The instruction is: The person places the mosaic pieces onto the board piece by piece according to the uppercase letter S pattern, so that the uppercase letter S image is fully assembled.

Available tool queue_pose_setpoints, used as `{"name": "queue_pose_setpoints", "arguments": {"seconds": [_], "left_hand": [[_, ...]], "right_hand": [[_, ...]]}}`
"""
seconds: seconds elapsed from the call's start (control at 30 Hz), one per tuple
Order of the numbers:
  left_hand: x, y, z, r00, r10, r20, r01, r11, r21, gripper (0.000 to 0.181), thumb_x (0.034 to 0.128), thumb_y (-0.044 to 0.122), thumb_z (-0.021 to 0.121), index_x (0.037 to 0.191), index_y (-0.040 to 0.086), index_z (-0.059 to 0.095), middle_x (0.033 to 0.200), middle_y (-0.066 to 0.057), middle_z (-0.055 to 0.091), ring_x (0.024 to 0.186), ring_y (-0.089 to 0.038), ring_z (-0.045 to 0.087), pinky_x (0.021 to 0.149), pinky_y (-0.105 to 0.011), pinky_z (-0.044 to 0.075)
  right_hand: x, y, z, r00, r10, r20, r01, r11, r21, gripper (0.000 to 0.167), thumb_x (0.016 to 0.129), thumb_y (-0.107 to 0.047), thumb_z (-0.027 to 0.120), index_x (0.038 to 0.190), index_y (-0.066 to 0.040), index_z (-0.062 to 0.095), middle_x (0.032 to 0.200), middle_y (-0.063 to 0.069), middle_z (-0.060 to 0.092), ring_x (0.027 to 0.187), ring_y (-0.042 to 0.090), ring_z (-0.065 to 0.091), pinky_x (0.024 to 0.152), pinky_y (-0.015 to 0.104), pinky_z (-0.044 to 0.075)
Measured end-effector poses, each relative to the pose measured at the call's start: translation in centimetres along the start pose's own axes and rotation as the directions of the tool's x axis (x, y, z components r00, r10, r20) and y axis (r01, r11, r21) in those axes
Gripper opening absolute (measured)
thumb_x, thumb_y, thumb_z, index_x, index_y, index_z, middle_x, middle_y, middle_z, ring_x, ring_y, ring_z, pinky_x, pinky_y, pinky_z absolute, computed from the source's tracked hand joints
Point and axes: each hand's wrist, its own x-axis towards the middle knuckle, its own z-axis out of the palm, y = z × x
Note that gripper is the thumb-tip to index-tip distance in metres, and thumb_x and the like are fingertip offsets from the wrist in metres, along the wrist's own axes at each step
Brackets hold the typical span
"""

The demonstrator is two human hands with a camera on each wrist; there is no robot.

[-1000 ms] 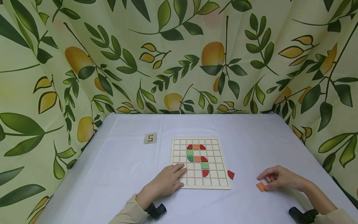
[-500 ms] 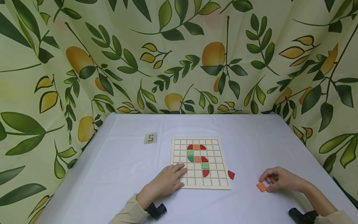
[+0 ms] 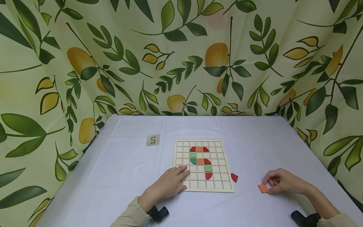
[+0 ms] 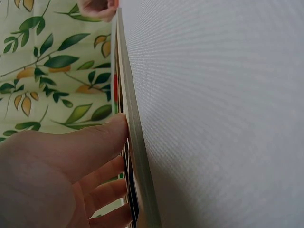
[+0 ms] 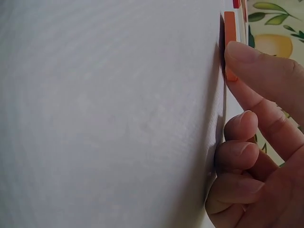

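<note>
My left hand (image 3: 167, 183) rests on the lower left part of a pale grid board (image 3: 227, 186), fingers spread over its squares. In the left wrist view the thumb (image 4: 102, 137) lies along the board's edge. Red, orange and green pieces form an S-like shape on the grid. To the right of the board, my right hand (image 3: 287, 182) pinches an orange square tile (image 3: 263, 188) low at the table. The right wrist view has the thumb against the edge of the orange tile (image 5: 230, 28), the index finger behind it, other fingers curled.
A loose red quarter-round piece (image 3: 234, 177) lies just beyond the board's right edge. A small card (image 3: 152, 140) with a printed S pattern lies at the back left. White cloth covers the table (image 3: 127, 167), and a leaf-patterned curtain (image 3: 181, 63) hangs behind.
The orange tile has turned a little and shifted slightly left with my right hand. My left hand and the board have stayed put.
</note>
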Motion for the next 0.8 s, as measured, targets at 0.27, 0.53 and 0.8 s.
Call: {"name": "queue_pose_setpoints", "arguments": {"seconds": [0.27,0.53,0.8], "left_hand": [[0.0,0.1,-0.1,1.000,-0.006,0.003,0.006,1.000,-0.001,0.055,0.0956,0.039,0.055,0.145,0.019,0.044,0.154,-0.002,0.041,0.142,-0.022,0.040,0.115,-0.043,0.038],[0.0,0.0,0.0,1.000,0.000,0.002,0.000,1.000,0.007,0.055,0.0958,0.039,0.054,0.145,0.019,0.043,0.154,-0.001,0.041,0.142,-0.021,0.040,0.116,-0.042,0.038],[0.0,0.0,0.0,1.000,0.000,0.001,0.000,1.000,0.009,0.055,0.0958,0.039,0.054,0.146,0.018,0.043,0.154,-0.001,0.040,0.143,-0.021,0.040,0.116,-0.042,0.038]], "right_hand": [[0.6,-0.5,0.2,0.999,0.019,-0.027,-0.020,0.999,-0.041,0.016,0.077,-0.002,0.073,0.091,0.002,0.066,0.068,0.012,0.047,0.062,-0.004,0.042,0.047,0.022,0.034],[1.6,-1.5,1.0,0.996,0.024,-0.089,-0.036,0.991,-0.129,0.017,0.078,-0.009,0.076,0.090,-0.001,0.068,0.066,0.002,0.048,0.063,-0.004,0.041,0.049,0.020,0.035],[2.8,-3.0,1.9,0.992,0.028,-0.121,-0.049,0.984,-0.170,0.018,0.076,-0.012,0.078,0.089,-0.003,0.069,0.066,-0.003,0.048,0.061,-0.003,0.041,0.049,0.019,0.035]]}}
